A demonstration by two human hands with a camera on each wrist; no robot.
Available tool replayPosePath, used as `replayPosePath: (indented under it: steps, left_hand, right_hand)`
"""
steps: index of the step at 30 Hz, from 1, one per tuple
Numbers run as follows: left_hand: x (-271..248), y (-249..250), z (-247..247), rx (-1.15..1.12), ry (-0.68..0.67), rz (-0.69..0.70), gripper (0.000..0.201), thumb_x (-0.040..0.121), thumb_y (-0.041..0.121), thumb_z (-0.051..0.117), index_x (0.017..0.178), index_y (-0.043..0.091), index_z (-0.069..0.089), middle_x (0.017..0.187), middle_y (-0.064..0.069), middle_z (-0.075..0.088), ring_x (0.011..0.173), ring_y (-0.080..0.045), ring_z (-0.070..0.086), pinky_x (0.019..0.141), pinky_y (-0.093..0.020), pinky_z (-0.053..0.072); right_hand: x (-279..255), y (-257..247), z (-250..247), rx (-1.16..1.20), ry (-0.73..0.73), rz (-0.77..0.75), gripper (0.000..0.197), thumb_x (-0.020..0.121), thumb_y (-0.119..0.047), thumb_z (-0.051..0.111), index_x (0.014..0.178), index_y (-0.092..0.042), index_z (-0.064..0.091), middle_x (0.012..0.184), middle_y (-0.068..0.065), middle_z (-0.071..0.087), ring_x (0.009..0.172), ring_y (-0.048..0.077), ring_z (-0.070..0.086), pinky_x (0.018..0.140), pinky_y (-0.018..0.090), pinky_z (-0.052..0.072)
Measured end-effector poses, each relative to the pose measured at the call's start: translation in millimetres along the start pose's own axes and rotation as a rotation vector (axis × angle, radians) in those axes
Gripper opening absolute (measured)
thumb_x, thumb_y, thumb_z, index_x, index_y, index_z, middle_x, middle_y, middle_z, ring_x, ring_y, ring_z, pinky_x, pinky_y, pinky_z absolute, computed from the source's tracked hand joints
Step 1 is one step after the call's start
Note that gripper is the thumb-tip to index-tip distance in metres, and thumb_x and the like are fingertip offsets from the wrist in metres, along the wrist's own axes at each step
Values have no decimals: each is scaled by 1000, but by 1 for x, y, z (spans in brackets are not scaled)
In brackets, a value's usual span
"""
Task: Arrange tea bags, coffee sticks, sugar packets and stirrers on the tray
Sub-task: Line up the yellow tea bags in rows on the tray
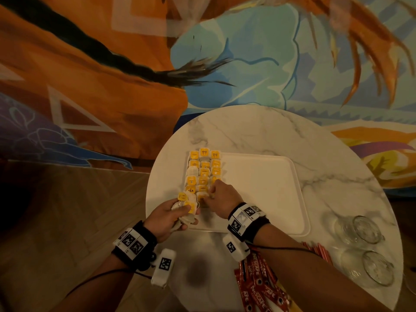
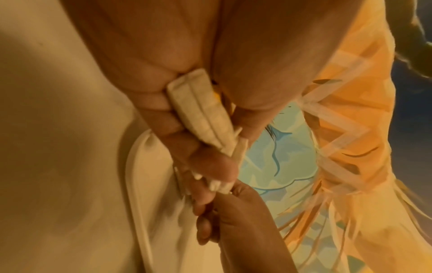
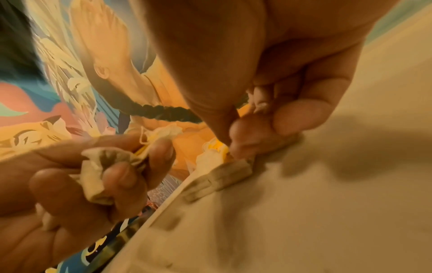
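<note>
A white tray [image 1: 265,188] lies on the round marble table [image 1: 258,131]. Rows of tea bags with yellow tags [image 1: 203,172] fill the tray's left side. My left hand [image 1: 173,215] grips a bunch of loose tea bags [image 1: 183,210] at the tray's near left corner; the left wrist view shows the same tea bags [image 2: 205,114] between thumb and fingers. My right hand [image 1: 221,195] is on the tray, its thumb and fingertips [image 3: 247,136] pinching a tea bag [image 3: 222,170] at the near end of the rows.
Red Nescafe coffee sticks [image 1: 261,287] lie at the table's near edge under my right forearm, with red-striped stirrers [image 1: 319,251] beside them. Two glass cups [image 1: 360,230] stand at the right. The tray's right part is bare. A painted wall rises behind.
</note>
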State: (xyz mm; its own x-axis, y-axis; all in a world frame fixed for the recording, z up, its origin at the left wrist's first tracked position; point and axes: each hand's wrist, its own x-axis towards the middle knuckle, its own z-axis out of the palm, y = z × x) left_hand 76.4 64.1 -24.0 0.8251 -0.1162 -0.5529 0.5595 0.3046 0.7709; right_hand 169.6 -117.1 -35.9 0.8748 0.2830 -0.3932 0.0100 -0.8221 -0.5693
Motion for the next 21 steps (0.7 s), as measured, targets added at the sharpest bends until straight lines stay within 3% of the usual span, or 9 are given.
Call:
replayPosePath:
  steps: [2,5,9,12,16,19,21]
  left_hand:
    - [0,2,2,10,4,18,21,99,8,54,118,1,60,98,-14,73,77,-23,72,53,-23,47]
    - [3,3,6,21,6,31,23,99,8,55,119,-2,58,95,-11,72,78,-22,72,53,-23,46]
    - [6,3,9,46,-8,49,30,99,14,58,124,-3,57,104,-19,66,83,-26,65,54,-24,45]
    - [4,3,13,67,-16,52,34,96,22,60,122,1,60,101,-16,69,81,-23,68,55,-24,45]
    - [0,2,15,37,18,35,26,99,26,56,115,7,63,96,-13,73,84,-26,73,54,-22,46]
    - [-1,-1,10,-2,57,30,18,103,22,51,107,9,63,95,-12,72,83,-28,73,53,-23,46]
    - [-1,-2,4,-28,91,38,19,102,20,52,112,8,63,97,-12,72,82,-28,72,52,-24,47]
  right_hand:
    - [-6,-2,-5,68,17,-45,29,87,-50,63,101,-25,55,86,-1,65,76,22,65,69,35,52]
    - [-16,-6,-9,272,-61,-199,12,94,-40,61,90,-29,64,76,-11,65,68,8,61,71,39,56]
    - [-31,-8,-10,413,-157,-322,14,98,-28,62,91,-22,72,89,2,71,67,4,61,65,30,56]
    - [-36,-2,-5,392,-110,-333,10,94,-23,67,95,-15,73,82,-4,70,65,0,60,70,32,55]
    - [-39,7,0,395,-61,-294,5,91,-24,69,90,-20,71,78,-7,69,65,3,62,72,39,56]
    - [-44,10,-2,379,-26,-286,12,90,-32,70,89,-20,71,76,-8,69,65,6,64,71,37,57]
    - [-46,12,-8,381,-12,-291,15,90,-31,69,90,-16,71,78,-2,71,64,9,66,69,35,57]
